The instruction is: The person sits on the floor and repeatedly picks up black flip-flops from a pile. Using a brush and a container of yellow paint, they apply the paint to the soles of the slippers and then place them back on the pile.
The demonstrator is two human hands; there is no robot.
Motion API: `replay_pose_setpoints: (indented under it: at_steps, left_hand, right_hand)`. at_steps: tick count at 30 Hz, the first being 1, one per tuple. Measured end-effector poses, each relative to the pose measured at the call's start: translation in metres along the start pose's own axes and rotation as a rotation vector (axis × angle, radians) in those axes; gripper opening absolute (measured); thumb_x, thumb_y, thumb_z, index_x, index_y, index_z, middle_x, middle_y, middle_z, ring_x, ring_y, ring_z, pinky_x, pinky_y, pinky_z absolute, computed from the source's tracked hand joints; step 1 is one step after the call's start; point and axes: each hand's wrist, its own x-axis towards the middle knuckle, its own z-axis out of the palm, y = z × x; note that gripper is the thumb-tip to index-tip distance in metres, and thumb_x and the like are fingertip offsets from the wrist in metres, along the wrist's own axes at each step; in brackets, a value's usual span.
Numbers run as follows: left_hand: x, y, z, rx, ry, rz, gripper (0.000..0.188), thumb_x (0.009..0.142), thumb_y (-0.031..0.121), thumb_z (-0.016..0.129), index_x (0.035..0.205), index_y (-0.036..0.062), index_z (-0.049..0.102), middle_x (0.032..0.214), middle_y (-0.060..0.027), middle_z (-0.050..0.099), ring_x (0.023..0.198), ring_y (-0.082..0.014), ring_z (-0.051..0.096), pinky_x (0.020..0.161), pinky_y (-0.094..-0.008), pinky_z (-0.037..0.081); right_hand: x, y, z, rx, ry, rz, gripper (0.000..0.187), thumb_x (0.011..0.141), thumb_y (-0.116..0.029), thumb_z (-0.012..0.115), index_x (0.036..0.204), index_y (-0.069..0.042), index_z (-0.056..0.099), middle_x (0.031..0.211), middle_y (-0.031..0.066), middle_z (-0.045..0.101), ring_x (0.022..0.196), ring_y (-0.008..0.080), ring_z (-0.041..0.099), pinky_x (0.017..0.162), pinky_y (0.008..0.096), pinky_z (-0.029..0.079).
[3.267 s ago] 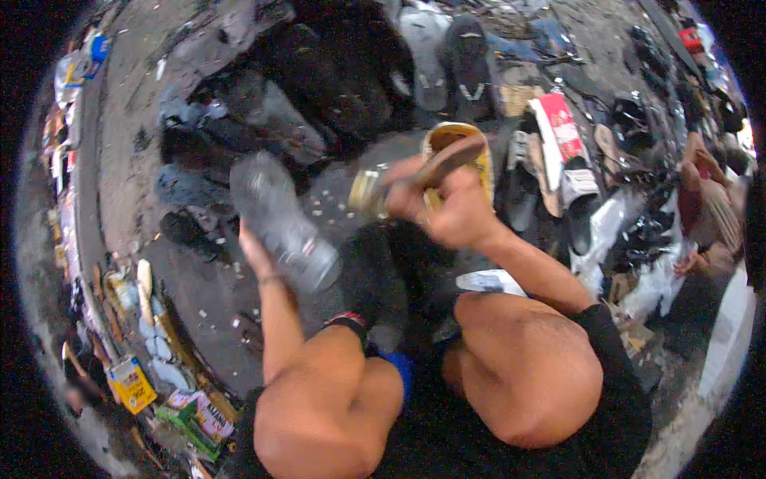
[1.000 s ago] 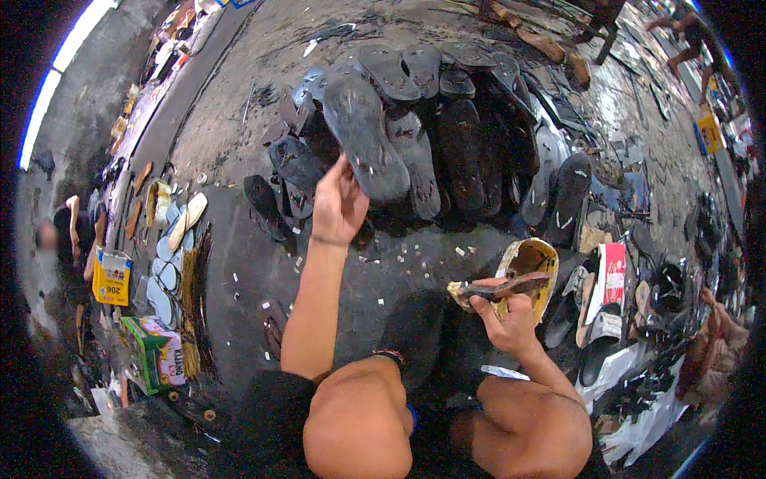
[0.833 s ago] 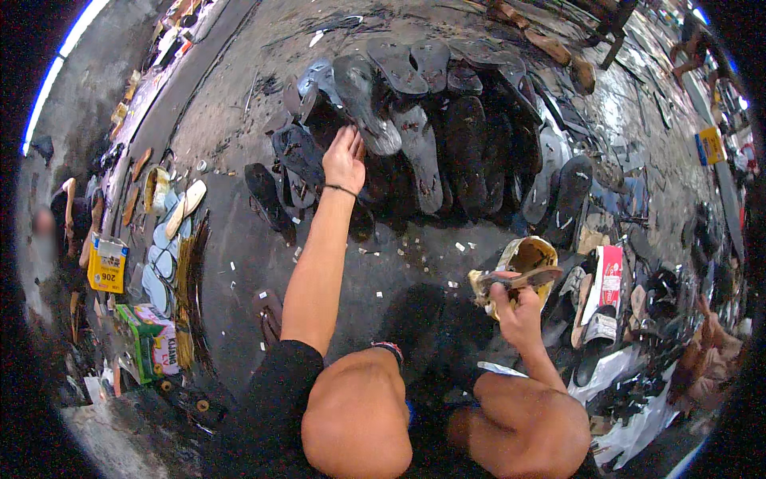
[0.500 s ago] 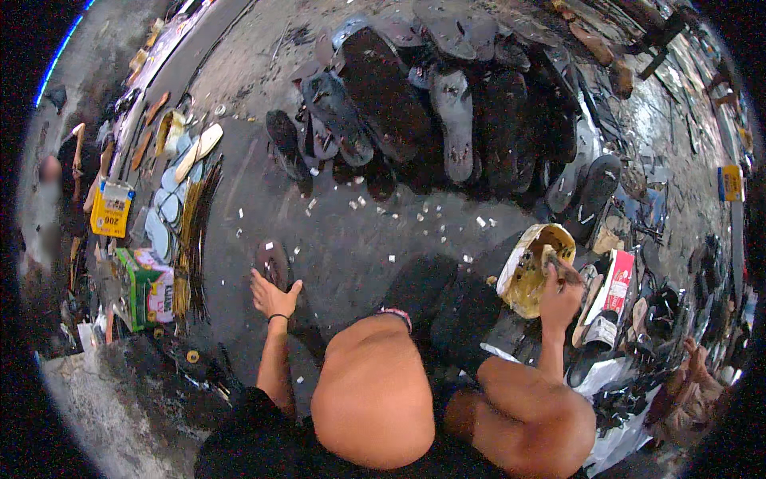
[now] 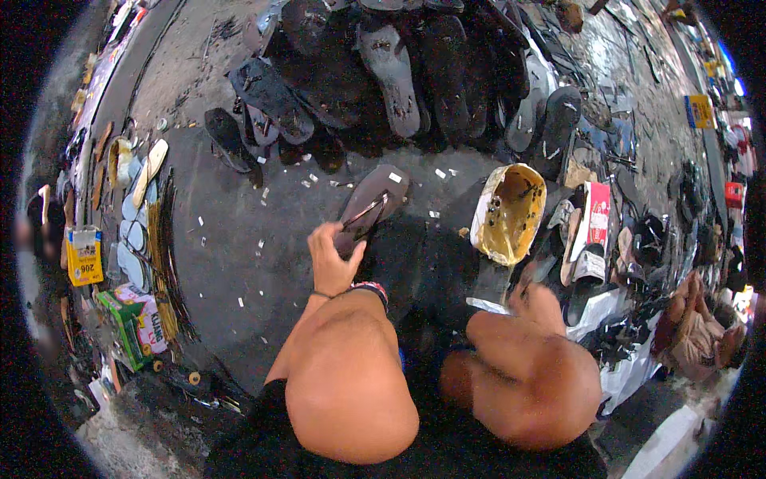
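My left hand [image 5: 331, 259] grips the near end of a dark brown flip-flop [image 5: 369, 209], fingers along one side and thumb on the other. A small white scrap [image 5: 395, 177] lies on its far end, and a thong strap crosses the sole. Beside my right knee is my right hand [image 5: 533, 302], blurred by motion, so its fingers and anything in them cannot be made out. Just beyond it stands a tub [image 5: 511, 247], white outside and coated yellow inside with dark specks.
Ahead lies a large heap of dark sandal soles [image 5: 391, 72]. Light blue sandals [image 5: 134, 243], a bundle of thin sticks [image 5: 162, 255] and a green box [image 5: 124, 323] line the left. A red and white box [image 5: 595, 215] lies to the right. White scraps dot the dark floor.
My left hand has closed on the flip-flop and brought it right and up off its spot. My right hand has left the tub, where it held a small pale lump, and drawn back toward my knee.
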Motion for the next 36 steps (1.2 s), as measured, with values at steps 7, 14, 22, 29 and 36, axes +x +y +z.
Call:
replay_pose_setpoints:
  at_steps: [7, 14, 22, 29, 36]
  left_hand:
    - [0.078, 0.018, 0.027, 0.345, -0.263, 0.539, 0.064, 0.089, 0.037, 0.069, 0.144, 0.0101, 0.051, 0.155, -0.0190, 0.039, 0.142, -0.0385, 0.037, 0.116, -0.0457, 0.032]
    - [0.114, 0.042, 0.052, -1.190, -0.590, -0.311, 0.054, 0.103, 0.030, 0.046, 0.150, 0.0042, 0.043, 0.156, -0.0106, 0.042, 0.146, -0.0265, 0.036, 0.119, -0.0356, 0.028]
    - [0.157, 0.117, -0.009, -1.146, -0.519, -0.208, 0.049, 0.104, 0.037, 0.042, 0.133, 0.0000, 0.056, 0.121, -0.0141, 0.068, 0.102, -0.0260, 0.068, 0.090, -0.0376, 0.056]
    - [0.147, 0.101, -0.009, -1.476, -0.310, -0.428, 0.048, 0.105, 0.037, 0.039, 0.129, 0.0005, 0.060, 0.125, -0.0146, 0.066, 0.107, -0.0275, 0.066, 0.093, -0.0401, 0.054]
    - [0.143, 0.109, -0.004, -1.532, -0.400, -0.540, 0.056, 0.103, 0.040, 0.037, 0.136, -0.0015, 0.053, 0.129, -0.0169, 0.064, 0.112, -0.0307, 0.065, 0.096, -0.0434, 0.054]
  right_hand:
    - [0.024, -0.032, -0.035, 1.397, -0.009, -0.263, 0.026, 0.102, -0.015, 0.057, 0.124, -0.001, 0.057, 0.110, 0.0076, 0.067, 0.100, 0.0164, 0.065, 0.086, 0.0348, 0.054]
    - [0.059, -0.119, -0.059, 1.099, 0.274, -0.604, 0.028, 0.093, -0.012, 0.071, 0.118, -0.003, 0.064, 0.112, 0.0090, 0.070, 0.104, 0.0183, 0.066, 0.091, 0.0331, 0.053]
    - [0.070, -0.184, -0.056, 0.569, 0.486, -1.252, 0.024, 0.082, -0.006, 0.070, 0.106, -0.009, 0.072, 0.091, 0.0113, 0.073, 0.086, 0.0340, 0.069, 0.075, 0.0420, 0.053]
    - [0.122, -0.174, -0.094, 0.853, 0.592, -0.817, 0.016, 0.088, -0.007, 0.071, 0.104, -0.003, 0.070, 0.097, 0.0137, 0.073, 0.088, 0.0264, 0.071, 0.076, 0.0357, 0.055]
    - [0.066, -0.195, -0.063, 0.631, 0.580, -1.047, 0.016, 0.084, -0.013, 0.076, 0.099, -0.007, 0.071, 0.100, 0.0140, 0.072, 0.098, 0.0302, 0.070, 0.084, 0.0390, 0.054]
